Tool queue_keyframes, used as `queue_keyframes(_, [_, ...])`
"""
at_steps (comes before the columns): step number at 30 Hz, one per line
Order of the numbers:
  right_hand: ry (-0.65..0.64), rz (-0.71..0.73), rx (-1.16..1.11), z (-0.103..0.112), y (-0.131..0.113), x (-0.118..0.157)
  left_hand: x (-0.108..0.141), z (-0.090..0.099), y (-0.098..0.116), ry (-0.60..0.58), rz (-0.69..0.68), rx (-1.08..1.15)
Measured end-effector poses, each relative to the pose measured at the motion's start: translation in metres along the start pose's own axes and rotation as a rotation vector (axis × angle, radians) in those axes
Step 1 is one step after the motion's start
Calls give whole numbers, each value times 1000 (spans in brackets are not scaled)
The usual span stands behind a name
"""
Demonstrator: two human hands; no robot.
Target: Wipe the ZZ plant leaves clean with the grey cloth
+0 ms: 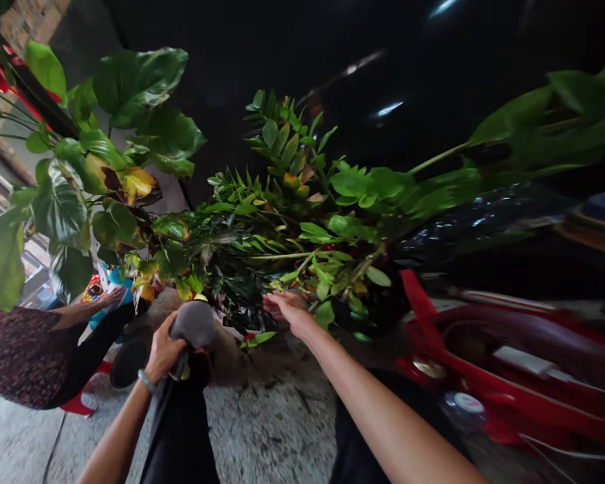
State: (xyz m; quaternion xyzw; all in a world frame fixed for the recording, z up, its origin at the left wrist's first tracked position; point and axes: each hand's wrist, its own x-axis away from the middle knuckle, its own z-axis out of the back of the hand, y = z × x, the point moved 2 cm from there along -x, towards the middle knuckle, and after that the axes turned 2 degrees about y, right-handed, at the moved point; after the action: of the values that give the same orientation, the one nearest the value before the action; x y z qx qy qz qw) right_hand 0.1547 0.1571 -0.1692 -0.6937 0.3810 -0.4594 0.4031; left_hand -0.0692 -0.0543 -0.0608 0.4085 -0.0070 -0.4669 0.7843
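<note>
My left hand [166, 349], with a pale bracelet at its wrist, is closed on a bunched grey cloth [193, 325] just above my left knee. Amid the lower leaves, my right hand [288, 310] reaches in with its fingers stretched out, close to dark green foliage [247, 289]. Whether the fingertips touch a leaf I cannot tell. Leafy potted plants [282, 195] fill the middle, some leaves yellowed or brown. A loose green leaf [259, 339] lies low, below and left of my right hand. The pots are mostly hidden.
At left another person in a patterned top [25, 356] sits on a red stool [78, 403]. A large-leaved plant [126, 87] leans in above. On the right stands a red container [549, 383] with a white object and cable. Plant debris lies on the concrete floor [267, 430].
</note>
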Motion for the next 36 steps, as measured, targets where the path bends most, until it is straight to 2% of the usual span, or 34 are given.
queue_keyframes(2, [-1, -3, 10, 1, 1, 0, 0, 19, 1, 53, 16, 97])
queue_keyframes(4, [-2, -7, 19, 0, 1, -1, -15, 38, 12, 209, -12, 131])
queue_keyframes(6, [2, -13, 27, -2, 1, -2, -35, 44, 29, 321, -77, 123])
queue_keyframes(7, [5, -16, 29, -4, 0, -3, -44, 40, 36, 331, -103, 126])
queue_keyframes(8, [8, -17, 30, -5, 0, -3, -50, 32, 41, 307, -113, 137])
queue_keyframes(10, [8, -14, 28, -8, -1, -3, -49, 8, 44, 186, -84, 175])
queue_keyframes(13, [-5, 2, 21, -9, -2, -2, -17, -29, 33, -18, 20, 236])
queue_keyframes(15, [-13, 8, 18, -8, -2, -1, 11, -40, 28, -135, 38, 289])
queue_keyframes(17, [-17, 6, 15, -5, -2, 1, 28, -34, 31, -164, 34, 327])
queue_keyframes(19, [-15, 7, 8, -2, -2, 2, 26, -14, 41, -72, 22, 337])
queue_keyframes(22, [-18, 19, -12, 0, -4, 4, -5, 18, 61, 164, -29, 291])
queue_keyframes(24, [-27, 25, -28, 0, -5, 5, -26, 25, 71, 255, -70, 235])
queue_keyframes(26, [-37, 24, -44, -1, -7, 6, -36, 14, 72, 227, -90, 190])
queue_keyframes(27, [-40, 23, -51, -1, -8, 6, -34, 4, 70, 169, -91, 177])
queue_keyframes(30, [-50, 17, -59, 1, -9, 7, -9, -26, 57, -90, -122, 147])
queue_keyframes(32, [-61, 16, -54, 4, -9, 8, 10, -33, 53, -227, -171, 136])
queue_keyframes(33, [-71, 18, -50, 6, -8, 9, 15, -30, 54, -246, -201, 137])
queue_keyframes(34, [-80, 22, -44, 7, -8, 9, 14, -24, 58, -215, -228, 144])
queue_keyframes(36, [-94, 29, -37, 10, -9, 10, 0, -6, 72, -57, -263, 165])
